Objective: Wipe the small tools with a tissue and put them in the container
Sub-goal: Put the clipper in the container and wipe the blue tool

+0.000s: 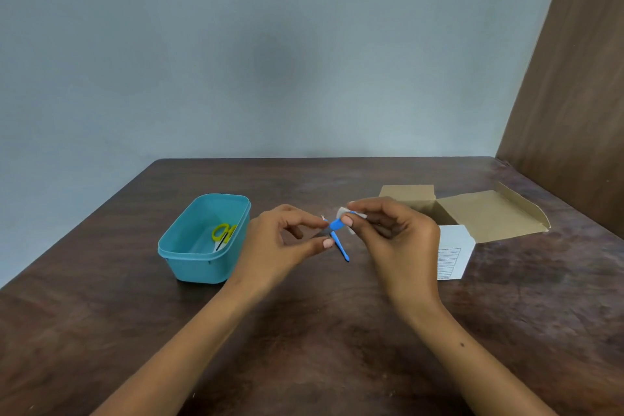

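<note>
Head view, looking down over a dark brown wood-grain tabletop [304, 331] set against a pale blue-grey wall, brown panel at far right

Both bare forearms reach in from the lower edge and meet just above the middle of the tabletop

Left hand [283, 240]: thumb and forefinger pinched together on a thin grey metal part of a small tool; other fingers loosely curled. The pinched piece is too small and blurred to identify further

Right hand [388, 233]: fingers closed around a small wad of white tissue [342, 213], pressed against the upper end of a small blue tool [339, 240]. Thumb sits on the blue part. The tool's slim blue handle slants down and to the right, below the fingers, ending in a rounded tip clear of the tabletop. Whether the grey piece and the blue piece are one tool or two crossed ones cannot be told

Teal plastic container [202, 267]: open, rectangular with rounded corners, on the tabletop just left of the left hand. Inside lies a pair of small scissors with yellow-green handles [223, 233], blades pointing toward the near wall

Open cardboard box [486, 216]: right of the right hand, flaps spread, brown inside, white outer face with faint printed lines toward the camera. Partly hidden behind the right hand; contents not visible
</note>
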`<state>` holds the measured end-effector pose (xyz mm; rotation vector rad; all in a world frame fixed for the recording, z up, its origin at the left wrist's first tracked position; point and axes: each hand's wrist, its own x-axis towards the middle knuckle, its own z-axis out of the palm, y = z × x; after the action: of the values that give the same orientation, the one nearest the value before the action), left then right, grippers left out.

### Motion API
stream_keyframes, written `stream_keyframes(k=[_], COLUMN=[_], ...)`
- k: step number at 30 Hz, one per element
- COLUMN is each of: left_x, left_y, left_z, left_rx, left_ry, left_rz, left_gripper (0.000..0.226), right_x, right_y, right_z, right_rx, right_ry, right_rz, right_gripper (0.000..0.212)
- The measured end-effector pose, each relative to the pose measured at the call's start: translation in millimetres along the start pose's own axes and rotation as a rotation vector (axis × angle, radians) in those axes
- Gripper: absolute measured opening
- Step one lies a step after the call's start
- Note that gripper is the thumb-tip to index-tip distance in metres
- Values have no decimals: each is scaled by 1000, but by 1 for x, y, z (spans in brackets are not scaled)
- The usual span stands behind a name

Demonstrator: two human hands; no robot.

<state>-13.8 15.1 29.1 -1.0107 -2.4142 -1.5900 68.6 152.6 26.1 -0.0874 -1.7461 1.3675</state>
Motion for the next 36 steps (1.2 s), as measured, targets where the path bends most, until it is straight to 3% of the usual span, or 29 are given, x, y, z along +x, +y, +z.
stream_keyframes(k=[6, 8, 12, 18, 30, 36], left_x=[1, 0, -2, -2, -1, -2], left_y=[-1, 2, 5, 6, 4, 7], left_z=[1, 2, 3, 2, 1, 2], left_rx=[-111, -212, -347, -395, -414, -434], left_ry=[-101, -132, -171, -174, -131, -157], left_rz=[-58, -105, -147, -166, -185, -194], left_gripper=[7, 9, 10, 10, 12, 17], right_x=[3, 3, 3, 4, -3, 2], right_y=[-1, -1, 6, 17, 20, 20], right_z=[-3, -5, -7, -7, 0, -4], right_rx=[22, -68, -395, -560, -560, -507], right_ry=[86, 108, 86, 19, -139, -52], right_rz=[52, -28, -363, -437, -547, -489], right_gripper=[21, 16, 17, 23, 15, 21])
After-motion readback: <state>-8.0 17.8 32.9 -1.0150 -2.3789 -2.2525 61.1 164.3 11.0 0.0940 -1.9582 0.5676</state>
